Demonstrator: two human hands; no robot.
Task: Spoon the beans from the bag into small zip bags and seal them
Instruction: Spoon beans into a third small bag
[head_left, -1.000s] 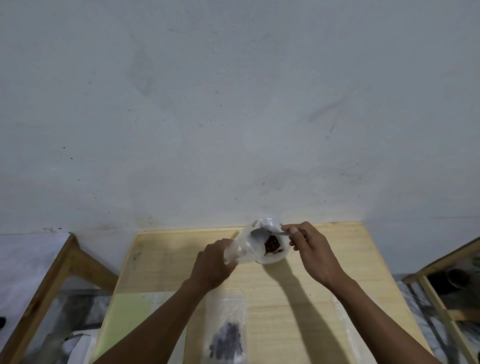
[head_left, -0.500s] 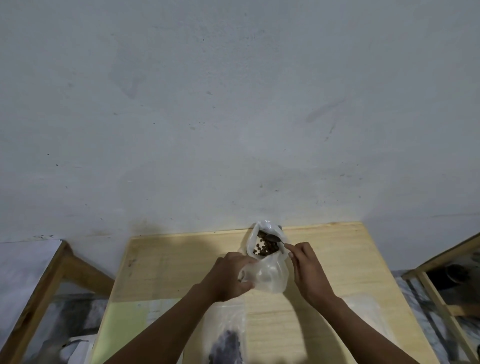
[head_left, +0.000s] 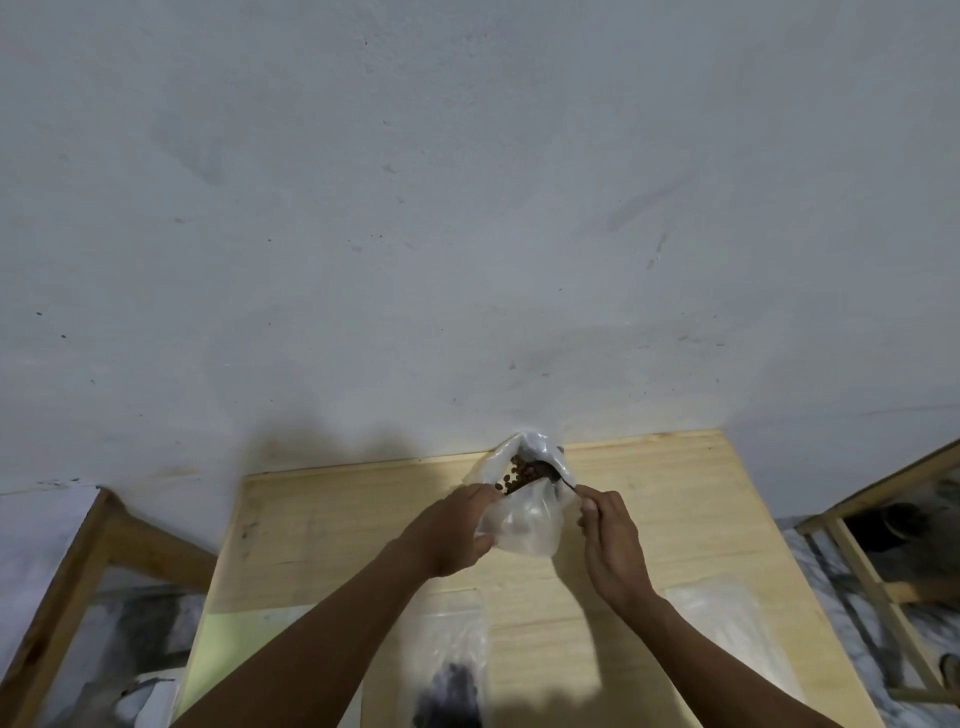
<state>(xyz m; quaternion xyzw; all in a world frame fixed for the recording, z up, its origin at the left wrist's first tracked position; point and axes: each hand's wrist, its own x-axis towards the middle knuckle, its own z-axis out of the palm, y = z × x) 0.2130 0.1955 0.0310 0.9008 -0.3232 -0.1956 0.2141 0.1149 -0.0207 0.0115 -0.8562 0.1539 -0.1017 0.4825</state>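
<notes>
A pale grey plaster wall (head_left: 467, 208) fills most of what I see, scuffed and speckled. Below it stands the light wooden table (head_left: 675, 499), pushed against the wall, with wooden frames either side of it.

On the table near me lies a clear flat zip bag with a dark heap of beans in it (head_left: 451, 670), between my forearms, and to my right another clear flat plastic bag (head_left: 727, 623) that looks pale inside.

At the far edge of the table, against the wall, is the clear crumpled plastic bag of brown beans (head_left: 530, 452), its mouth open towards me. In front of it I hold up a small clear zip bag (head_left: 524, 525), touching the big bag's opening.

My left hand (head_left: 452, 530) is clamped on the small bag's left edge, fingers curled around the plastic. My right hand (head_left: 608, 540) is pinched shut on a thin dark spoon handle (head_left: 569, 484); the bowl of the spoon (head_left: 530, 473) is heaped with brown beans at the small bag's mouth.
</notes>
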